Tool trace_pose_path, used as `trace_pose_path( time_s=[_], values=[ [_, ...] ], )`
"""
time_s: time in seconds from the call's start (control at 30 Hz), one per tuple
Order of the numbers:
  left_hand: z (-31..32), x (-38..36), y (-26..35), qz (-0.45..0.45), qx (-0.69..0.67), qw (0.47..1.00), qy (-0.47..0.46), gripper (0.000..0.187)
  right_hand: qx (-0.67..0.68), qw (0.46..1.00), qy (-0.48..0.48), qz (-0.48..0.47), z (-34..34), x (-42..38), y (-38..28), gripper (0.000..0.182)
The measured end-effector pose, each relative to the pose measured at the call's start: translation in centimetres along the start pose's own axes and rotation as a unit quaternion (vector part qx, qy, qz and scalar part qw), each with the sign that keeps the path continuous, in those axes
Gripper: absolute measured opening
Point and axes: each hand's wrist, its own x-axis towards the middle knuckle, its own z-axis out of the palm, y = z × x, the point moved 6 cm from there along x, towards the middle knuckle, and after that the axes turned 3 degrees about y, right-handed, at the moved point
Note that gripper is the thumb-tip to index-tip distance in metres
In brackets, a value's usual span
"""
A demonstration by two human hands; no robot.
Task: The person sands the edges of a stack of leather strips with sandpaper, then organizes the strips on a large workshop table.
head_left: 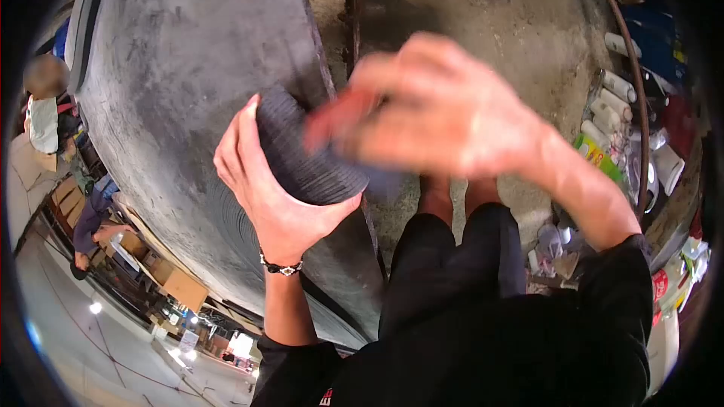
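Note:
My left hand (279, 188) is wrapped round a stack of thin black pieces (294, 147) with rounded ends, its layered edges facing up. The thumb presses at one end and the fingers at the other. Above the stack my right hand (452, 109) is smeared by motion, its fingers closed on a red object (339, 117). That object's tip is over or touching the layered edges; its exact kind is too blurred to tell. Under the left wrist, more black layered pieces (230, 215) lie on the dark grey table (196, 38).
The table's edge runs beside my legs, with concrete floor (490, 0) beyond it. White bottles or rolls (615, 94) and litter lie at the right. Another person (94, 222) is by cardboard boxes (185, 286) at the left. A dark hose or pipe (641, 105) curves down the right.

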Motion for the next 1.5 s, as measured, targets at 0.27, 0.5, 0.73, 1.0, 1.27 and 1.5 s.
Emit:
trace_pose_path(
  time_s=[0.27,0.5,0.73,1.0,1.27,1.5],
  values=[
    [0.5,-0.5,-1.0,0.015,0.009,1.000,0.024,0.133,0.078,0.996,0.005,-0.046,-0.1,2.2,-3.4,0.038],
    [0.4,0.5,-0.5,0.005,0.003,1.000,0.017,0.125,0.021,0.998,0.045,-0.025,-1.6,4.3,-1.8,0.039],
    [-0.5,-0.2,0.1,-0.015,-0.004,1.000,-0.005,0.135,-0.080,0.996,-0.023,0.020,-0.8,1.9,3.5,0.045],
    [-0.4,0.4,-0.4,-0.018,-0.017,1.000,-0.002,0.133,-0.022,0.998,-0.033,0.041,1.5,0.2,4.8,0.040],
    [-0.3,0.4,-0.2,-0.013,-0.014,1.000,0.004,0.135,0.146,0.988,0.000,0.059,1.4,1.2,-0.1,0.056],
    [-0.2,0.4,-0.1,-0.003,-0.018,1.000,0.006,0.135,0.124,0.992,0.019,0.030,0.2,2.9,-1.9,0.049]
  ],
)
